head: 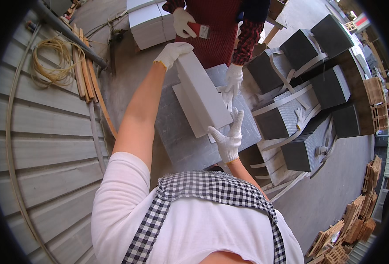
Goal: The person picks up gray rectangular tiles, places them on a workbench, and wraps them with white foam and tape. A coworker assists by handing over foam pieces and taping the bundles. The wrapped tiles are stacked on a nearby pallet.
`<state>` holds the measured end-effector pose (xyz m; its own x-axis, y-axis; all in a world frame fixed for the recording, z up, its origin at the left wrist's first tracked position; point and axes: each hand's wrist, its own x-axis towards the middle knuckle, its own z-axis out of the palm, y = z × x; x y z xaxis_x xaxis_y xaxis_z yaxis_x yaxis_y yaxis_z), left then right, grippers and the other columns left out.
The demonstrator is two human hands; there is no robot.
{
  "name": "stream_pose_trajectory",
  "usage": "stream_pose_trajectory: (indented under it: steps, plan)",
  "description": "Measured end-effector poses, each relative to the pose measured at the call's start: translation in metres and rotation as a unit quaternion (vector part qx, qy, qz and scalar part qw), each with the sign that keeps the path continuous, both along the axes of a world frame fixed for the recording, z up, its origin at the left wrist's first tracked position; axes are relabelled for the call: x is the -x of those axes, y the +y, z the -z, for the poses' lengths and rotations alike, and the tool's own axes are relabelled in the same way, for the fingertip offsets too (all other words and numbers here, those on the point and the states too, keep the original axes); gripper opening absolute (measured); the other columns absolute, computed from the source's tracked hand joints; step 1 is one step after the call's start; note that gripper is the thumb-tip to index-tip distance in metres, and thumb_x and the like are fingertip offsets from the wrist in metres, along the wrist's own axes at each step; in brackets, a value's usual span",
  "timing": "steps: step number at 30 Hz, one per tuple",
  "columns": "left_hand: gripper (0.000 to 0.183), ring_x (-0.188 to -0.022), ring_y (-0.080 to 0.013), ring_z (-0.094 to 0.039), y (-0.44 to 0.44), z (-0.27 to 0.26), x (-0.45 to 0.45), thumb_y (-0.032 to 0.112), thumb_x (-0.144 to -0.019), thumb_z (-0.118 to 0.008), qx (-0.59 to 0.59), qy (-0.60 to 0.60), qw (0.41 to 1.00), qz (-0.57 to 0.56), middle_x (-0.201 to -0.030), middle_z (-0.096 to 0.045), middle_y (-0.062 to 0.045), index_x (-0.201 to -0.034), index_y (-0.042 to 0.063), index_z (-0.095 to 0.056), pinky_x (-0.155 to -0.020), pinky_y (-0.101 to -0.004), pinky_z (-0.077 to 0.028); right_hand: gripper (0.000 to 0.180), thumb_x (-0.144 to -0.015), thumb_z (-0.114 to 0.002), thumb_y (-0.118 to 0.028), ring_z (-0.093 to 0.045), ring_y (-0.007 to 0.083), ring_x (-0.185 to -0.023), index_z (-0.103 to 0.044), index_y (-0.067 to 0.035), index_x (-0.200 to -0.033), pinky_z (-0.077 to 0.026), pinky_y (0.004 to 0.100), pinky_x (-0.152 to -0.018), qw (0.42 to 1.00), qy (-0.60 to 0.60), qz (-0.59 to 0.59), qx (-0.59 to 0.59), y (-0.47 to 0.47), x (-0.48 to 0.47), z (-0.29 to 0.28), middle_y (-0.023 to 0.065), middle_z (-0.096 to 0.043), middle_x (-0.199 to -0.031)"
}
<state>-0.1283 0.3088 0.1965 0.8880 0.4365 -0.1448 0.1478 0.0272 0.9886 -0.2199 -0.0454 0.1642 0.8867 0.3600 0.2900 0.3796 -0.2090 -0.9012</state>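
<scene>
A long white box-like block [202, 90] lies on a grey slab-topped table [171, 142], over a flat pale sheet [184, 105]. Gloved in white knit, my left hand [174, 54] rests with bent fingers on the block's far end; whether it grips is hidden. At the near end, my right hand [229, 138] is spread, thumb by the block's corner. Across the table a person in a red apron [211, 49] holds a red-handled brush or scraper [199, 30] in one gloved hand. That person's other glove is at the block's right side, near some crumpled white material [226, 97].
Strapped stacks of dark grey tiles [277, 122] stand on a wooden pallet to the right. White stacked blocks [150, 24] are beyond the table. Wooden strips [85, 72] and a coiled hose [54, 62] lie by the corrugated wall at left. Wooden pallets [352, 221] sit at lower right.
</scene>
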Motion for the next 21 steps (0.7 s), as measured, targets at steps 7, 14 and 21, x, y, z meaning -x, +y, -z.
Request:
stream_pose_trajectory:
  steps: [7, 14, 21]
  plan:
    - [0.030, -0.097, -0.0146, -0.062, 0.002, 0.004, -0.003, 0.021, -0.083, -0.075, -0.003, -0.009, 1.000, -0.008, -0.103, -0.070, -0.004, -0.107, 0.003, -0.073, -0.090, -0.0284, -0.047, 0.097, -0.073, -0.083, -0.029, -0.053, 0.0293, -0.125, -0.027, -0.006, -0.149, -0.044, 0.0386, -0.101, 0.972, 0.213, 0.047, 0.089, 0.009, 0.005, 0.017, 0.0197, -0.055, -0.133]
    - [0.036, -0.100, -0.0150, -0.063, 0.004, 0.010, -0.005, 0.024, -0.082, -0.076, -0.017, -0.025, 0.999, -0.013, -0.108, -0.070, -0.005, -0.111, 0.003, -0.072, -0.094, -0.0285, -0.045, 0.071, -0.072, -0.083, -0.031, -0.062, 0.0242, -0.104, -0.045, -0.008, -0.128, -0.049, 0.0380, -0.090, 0.977, 0.181, 0.063, 0.092, 0.010, 0.007, 0.012, 0.0142, -0.065, -0.111]
    - [0.038, -0.099, -0.0165, -0.063, 0.006, 0.007, -0.003, 0.025, -0.081, -0.076, -0.015, -0.007, 1.000, 0.012, -0.107, -0.071, -0.006, -0.112, 0.004, -0.071, -0.092, -0.0308, -0.047, 0.068, -0.078, -0.079, -0.030, -0.064, 0.0328, -0.106, -0.044, -0.007, -0.132, -0.051, 0.0408, -0.089, 0.987, 0.122, 0.038, 0.103, 0.007, 0.003, 0.018, 0.0189, -0.063, -0.115]
